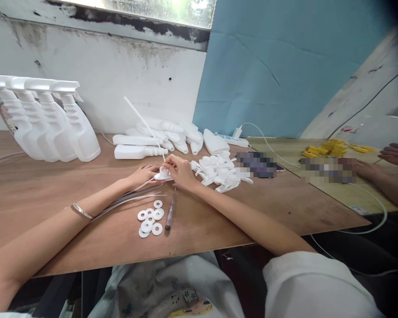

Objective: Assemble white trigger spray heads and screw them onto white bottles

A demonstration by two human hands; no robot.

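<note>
A white trigger spray head lies low over the table between my hands, its collar facing up. My left hand is closed on its left side, with the fingers partly hidden. A thin white plastic tube rises from the collar and leans up to the left. My right hand is closed, thumb and fingers pinching at the tube's base by the collar. More loose tubes lie under my left forearm. Nearer me are several white ring washers and a screwdriver with a clear handle.
Assembled white spray bottles stand at the left. Bottles lie piled against the wall, and loose spray heads are heaped right of my hand. A phone, a power strip, yellow parts and another person's hand are further right.
</note>
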